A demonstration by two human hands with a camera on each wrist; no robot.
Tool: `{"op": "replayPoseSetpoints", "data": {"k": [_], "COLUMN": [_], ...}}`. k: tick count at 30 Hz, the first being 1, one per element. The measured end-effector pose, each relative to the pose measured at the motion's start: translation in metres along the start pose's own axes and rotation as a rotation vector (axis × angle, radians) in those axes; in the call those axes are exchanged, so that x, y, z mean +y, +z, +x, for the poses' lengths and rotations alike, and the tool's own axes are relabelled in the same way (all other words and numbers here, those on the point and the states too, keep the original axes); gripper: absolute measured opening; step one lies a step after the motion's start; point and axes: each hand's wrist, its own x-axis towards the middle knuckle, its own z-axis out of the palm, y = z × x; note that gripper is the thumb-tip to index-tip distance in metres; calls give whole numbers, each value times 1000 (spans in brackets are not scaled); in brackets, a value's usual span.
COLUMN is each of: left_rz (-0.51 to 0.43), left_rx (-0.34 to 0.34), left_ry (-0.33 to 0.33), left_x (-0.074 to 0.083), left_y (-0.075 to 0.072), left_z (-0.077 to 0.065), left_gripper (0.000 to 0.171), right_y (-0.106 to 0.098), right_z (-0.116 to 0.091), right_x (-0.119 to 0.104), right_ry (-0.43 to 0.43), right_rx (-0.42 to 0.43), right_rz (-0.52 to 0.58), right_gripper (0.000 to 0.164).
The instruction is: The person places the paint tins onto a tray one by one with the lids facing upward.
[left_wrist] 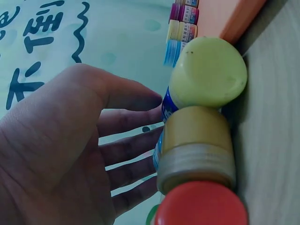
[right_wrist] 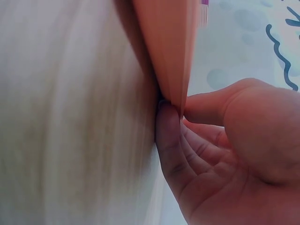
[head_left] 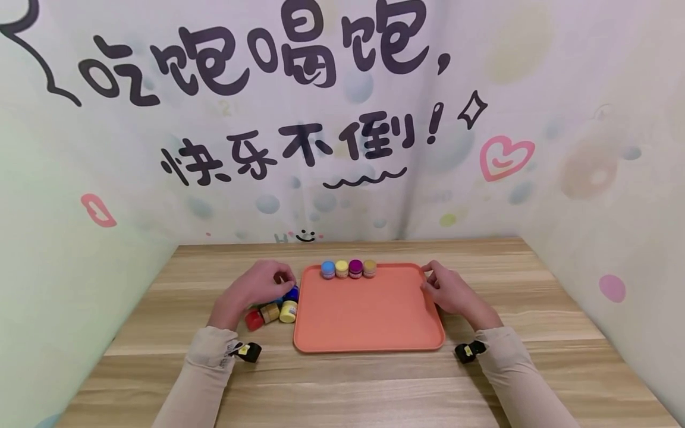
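My left hand (head_left: pixel 266 282) reaches over a small cluster of paint jars at the tray's left side. Its thumb and forefinger tips are at a dark blue jar (head_left: pixel 292 293); the other fingers extend, partly hidden behind the jars. Close by lie a pale yellow jar (left_wrist: pixel 208 72), a gold jar (left_wrist: pixel 197 136) and a red jar (left_wrist: pixel 201 206). Bits of a light blue and a green one show behind. On the right, my right hand (head_left: pixel 448 290) pinches the edge of the orange tray (right_wrist: pixel 168 42) between thumb and fingers, with a fingertip under the rim.
Along the tray's far edge stand several jars in a row: light blue (head_left: pixel 328 270), yellow (head_left: pixel 342 269), purple (head_left: pixel 355 268) and gold (head_left: pixel 370 268). The wooden table (head_left: pixel 353 392) meets a printed wall covering (head_left: pixel 353 208) at the back and sides.
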Motion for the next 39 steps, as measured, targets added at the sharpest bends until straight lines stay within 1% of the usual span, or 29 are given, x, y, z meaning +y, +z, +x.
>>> {"op": "replayPoseSetpoints", "data": {"k": [5,8,18,20,26,28,34,39], "left_rz": [-10,-6,12,28,128,137,109,32], "left_rx": [-29,-29,-27,-24,-21,-25,-16,-5], "left_ry": [-1,7,-32,-48,-128,-135,-137,-110], "left_x": [-2,-2,3,5,8,7,4,4], "left_y": [2,4,9,8,7,7,8,6], "left_z": [1,1,1,1,-1,-1,0,-1], "left_gripper": [14,15,15,16,23,24,23,20], "right_y": [1,1,1,1,1,1,1,1], "right_z": [2,2,2,2,1,2,1,0], "right_x": [1,1,1,1,1,1,1,-1], "right_ry": [-3,-2,-3,-3,1,1,3,7], "right_rx": [-4,-4,-1,-2,-2,-2,-6,-14], "right_rz": [-5,-4,-10,-9,-3,-3,-7,-6], "right_gripper": [39,39,38,38,38,38,38,38]}}
